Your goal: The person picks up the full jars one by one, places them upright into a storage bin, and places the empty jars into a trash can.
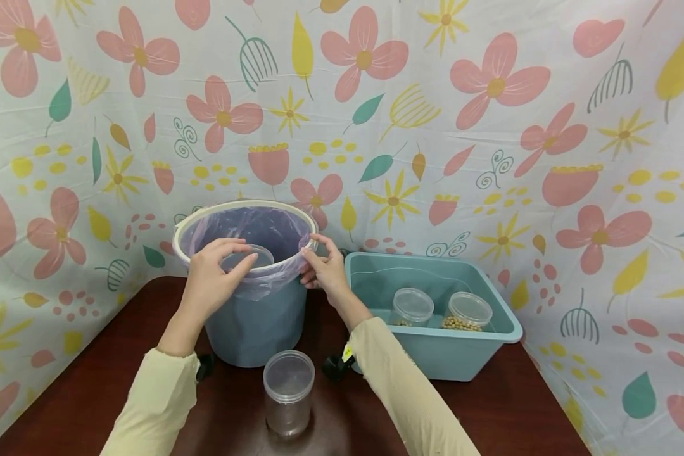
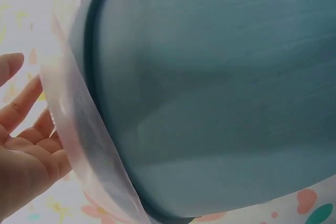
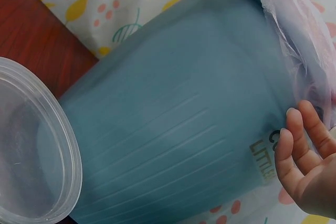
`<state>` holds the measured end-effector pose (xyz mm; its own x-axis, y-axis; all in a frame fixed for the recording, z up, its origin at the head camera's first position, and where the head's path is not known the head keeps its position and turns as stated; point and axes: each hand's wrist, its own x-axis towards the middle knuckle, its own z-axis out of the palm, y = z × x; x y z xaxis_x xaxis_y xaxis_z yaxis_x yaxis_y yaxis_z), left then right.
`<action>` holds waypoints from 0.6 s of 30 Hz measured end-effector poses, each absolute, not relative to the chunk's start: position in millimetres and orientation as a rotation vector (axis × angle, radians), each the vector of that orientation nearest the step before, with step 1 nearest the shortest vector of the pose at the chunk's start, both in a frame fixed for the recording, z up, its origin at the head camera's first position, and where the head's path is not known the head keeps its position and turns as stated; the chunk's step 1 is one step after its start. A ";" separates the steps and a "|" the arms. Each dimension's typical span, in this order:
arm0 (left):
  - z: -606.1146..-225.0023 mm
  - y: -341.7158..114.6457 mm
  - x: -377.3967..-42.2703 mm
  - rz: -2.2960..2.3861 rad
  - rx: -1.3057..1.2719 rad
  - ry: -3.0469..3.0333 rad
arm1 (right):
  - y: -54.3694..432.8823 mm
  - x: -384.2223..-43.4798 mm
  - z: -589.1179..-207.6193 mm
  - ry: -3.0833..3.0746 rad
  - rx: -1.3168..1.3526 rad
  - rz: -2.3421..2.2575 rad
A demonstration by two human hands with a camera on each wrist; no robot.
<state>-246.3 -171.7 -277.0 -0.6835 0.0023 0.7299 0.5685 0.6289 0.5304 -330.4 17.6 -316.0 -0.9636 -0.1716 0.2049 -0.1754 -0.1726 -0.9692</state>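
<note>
A blue-grey trash bin (image 1: 256, 332) with a cream rim ring (image 1: 178, 244) is lined with a thin purple plastic bag (image 1: 262, 288) folded over its edge. My left hand (image 1: 213, 275) reaches over the front left rim, its thumb apart from the fingers. Beside those fingers, a clear round plastic piece (image 1: 262, 255) shows within the bin's mouth. At the right of the rim, my right hand (image 1: 327, 272) pinches the bag's edge between thumb and forefinger. Its other fingers (image 3: 295, 137) bend loosely against the outside. A clear plastic jar (image 1: 289, 396) stands upright before the bin.
To the right, a blue-green rectangular tub (image 1: 427, 354) holds two clear jars, a left jar (image 1: 412, 307) and a right jar (image 1: 468, 310), with beige beans or pellets inside. A flower-print sheet (image 1: 376, 126) hangs behind the dark red-brown table (image 1: 342, 430).
</note>
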 end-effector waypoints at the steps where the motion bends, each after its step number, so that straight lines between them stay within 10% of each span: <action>1: -277.8 -171.6 -244.8 -1.018 -0.448 -2.125 | 17.7 -330.4 -316.0 -2.020 0.428 2.365; 18: -289.9 -165.3 -220.1 -1.042 -0.579 -1.950 | 18.1 -330.4 -316.8 -2.040 0.435 2.345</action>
<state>-220.1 -165.3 -289.9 -0.5493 0.0135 0.8355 0.7018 0.5501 0.4526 -330.4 18.1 -316.8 -0.9616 -0.1781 0.2090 -0.1823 -0.1548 -0.9710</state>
